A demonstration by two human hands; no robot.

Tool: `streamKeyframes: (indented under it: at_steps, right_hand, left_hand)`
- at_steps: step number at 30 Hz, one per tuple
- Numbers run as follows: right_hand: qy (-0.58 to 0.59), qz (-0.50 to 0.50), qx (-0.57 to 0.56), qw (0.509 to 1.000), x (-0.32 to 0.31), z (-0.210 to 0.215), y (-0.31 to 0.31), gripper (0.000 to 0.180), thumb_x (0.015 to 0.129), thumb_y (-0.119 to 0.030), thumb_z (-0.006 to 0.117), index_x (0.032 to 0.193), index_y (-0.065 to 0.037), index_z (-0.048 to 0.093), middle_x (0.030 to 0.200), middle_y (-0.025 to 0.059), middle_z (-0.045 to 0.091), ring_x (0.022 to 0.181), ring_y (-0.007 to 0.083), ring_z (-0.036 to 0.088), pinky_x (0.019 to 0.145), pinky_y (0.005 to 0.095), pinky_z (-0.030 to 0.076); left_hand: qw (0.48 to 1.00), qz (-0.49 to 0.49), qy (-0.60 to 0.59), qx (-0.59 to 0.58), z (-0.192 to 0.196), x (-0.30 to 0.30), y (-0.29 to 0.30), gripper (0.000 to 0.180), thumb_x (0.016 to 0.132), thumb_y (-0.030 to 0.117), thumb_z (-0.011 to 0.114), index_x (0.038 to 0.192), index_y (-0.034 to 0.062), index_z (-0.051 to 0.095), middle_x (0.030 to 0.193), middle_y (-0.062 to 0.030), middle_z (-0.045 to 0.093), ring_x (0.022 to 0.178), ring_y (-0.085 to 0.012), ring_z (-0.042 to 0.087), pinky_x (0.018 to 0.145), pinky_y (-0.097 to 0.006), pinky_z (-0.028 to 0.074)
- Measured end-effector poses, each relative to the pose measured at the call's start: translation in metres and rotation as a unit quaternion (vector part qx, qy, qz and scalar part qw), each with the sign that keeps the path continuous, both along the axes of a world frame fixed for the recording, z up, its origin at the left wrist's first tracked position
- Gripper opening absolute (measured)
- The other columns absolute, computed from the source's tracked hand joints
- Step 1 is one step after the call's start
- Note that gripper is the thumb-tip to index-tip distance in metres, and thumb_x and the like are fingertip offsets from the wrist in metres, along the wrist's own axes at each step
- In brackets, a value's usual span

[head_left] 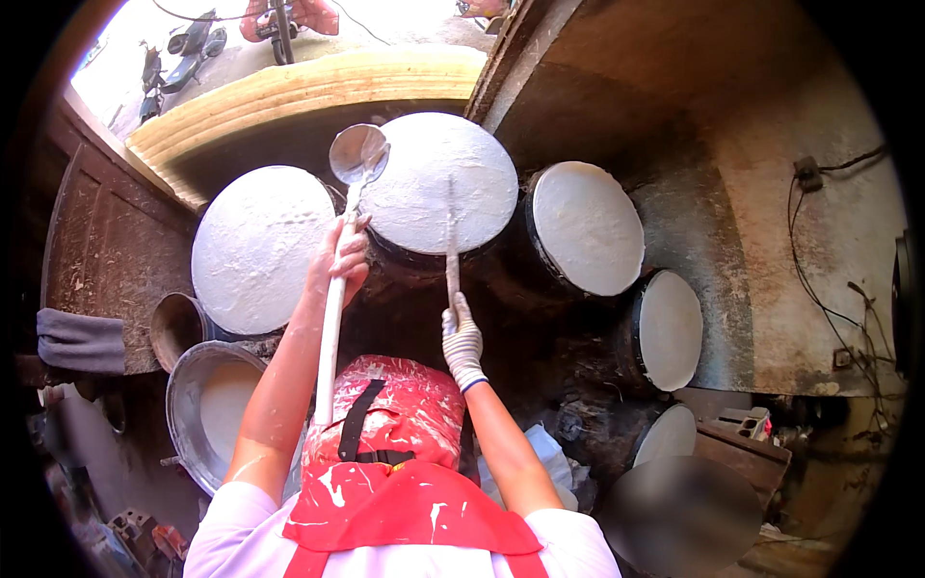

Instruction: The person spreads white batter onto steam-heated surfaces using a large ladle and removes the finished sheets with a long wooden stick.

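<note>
Fingers [349, 252] of the left hand [339, 262] are wrapped around a long pale handle, pinching it just below the bowl of a large metal ladle [358, 154]. That hand is bare and dusted white. The ladle's bowl hangs over the gap between two round white-coated discs, the left disc [258, 246] and the middle disc [445, 178], touching or nearly touching the rim of the middle one; which of the two cannot be told. The handle runs down along the left forearm toward the person's chest.

On the other side, the right hand [462, 339] wears a white knitted glove with a blue cuff, and its fingers [459, 318] are closed around the lower end of a thin flat stick [450, 236]. The stick stands almost upright in the picture and lies across the white surface of the middle disc, its tip well inside the disc's rim.

Further right, three more white-topped drums curve away: a large drum [588, 226] just beside the middle disc, a smaller drum [670, 329] below it, and a partly hidden drum [667, 433] lower still. Dark, sooty stonework lies between them.

At lower left, a wide metal basin [188, 405] holds pale liquid, with a smaller dark pot [173, 328] just above it. A grey cloth [79, 339] hangs over a ledge at the far left. The person wears a red apron [395, 453], splashed with white, over a white shirt. A yellowish curved wall [299, 87] borders the top, with parked scooters [188, 43] in bright daylight beyond.
</note>
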State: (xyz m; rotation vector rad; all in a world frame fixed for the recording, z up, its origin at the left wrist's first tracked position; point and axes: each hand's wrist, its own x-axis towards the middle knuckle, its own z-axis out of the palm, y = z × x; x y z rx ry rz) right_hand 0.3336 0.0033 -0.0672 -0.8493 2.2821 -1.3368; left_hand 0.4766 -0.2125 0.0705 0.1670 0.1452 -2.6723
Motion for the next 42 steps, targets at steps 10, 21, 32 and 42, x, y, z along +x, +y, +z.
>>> streamKeyframes:
  at_steps: [10,21,32,42]
  right_hand:
    - [-0.011,0.008,0.029,0.999,-0.076,0.047,0.017,0.044,0.083,-0.031,0.059,0.122,-0.013,0.049,0.086,0.0186,0.063,0.075,0.0347,0.062,0.069,0.0402,0.048]
    - [0.227,-0.006,0.162,0.96,-0.517,0.081,0.005,0.028,0.075,-0.024,0.07,0.095,-0.006,0.063,0.082,0.0144,0.065,0.071,0.0294,0.061,0.067,0.0358,0.047]
    - [0.154,0.246,0.372,0.882,-0.627,0.083,-0.133,0.044,0.069,-0.03,0.073,0.108,-0.013,0.062,0.104,0.0128,0.063,0.096,0.0296,0.059,0.083,0.0378,0.046]
    - [0.094,0.219,0.26,0.936,-0.584,0.194,-0.04,0.027,0.069,-0.015,0.072,0.093,-0.002,0.066,0.077,0.0119,0.066,0.07,0.0172,0.059,0.068,0.033,0.047]
  left_hand:
    - [0.979,0.008,-0.16,-0.127,0.004,-0.023,0.023,0.043,0.096,0.033,0.033,0.128,0.0044,0.036,0.059,0.0015,0.039,0.031,-0.0068,0.036,0.032,-0.021,0.033]
    - [0.989,-0.05,-0.094,-0.108,-0.028,-0.149,0.083,0.042,0.095,0.037,0.04,0.12,0.0029,0.04,0.053,-0.0017,0.039,0.03,-0.0075,0.033,0.027,-0.019,0.029]
    - [0.925,0.023,-0.336,-0.176,-0.006,-0.194,0.117,0.043,0.087,0.03,0.057,0.113,-0.0035,0.051,0.052,-0.0028,0.04,0.029,-0.0066,0.026,0.026,-0.019,0.026]
    - [0.963,-0.083,-0.25,-0.048,-0.041,-0.163,0.106,0.051,0.095,0.041,0.038,0.118,-0.0031,0.047,0.05,-0.0004,0.036,0.028,-0.0044,0.023,0.026,-0.017,0.023]
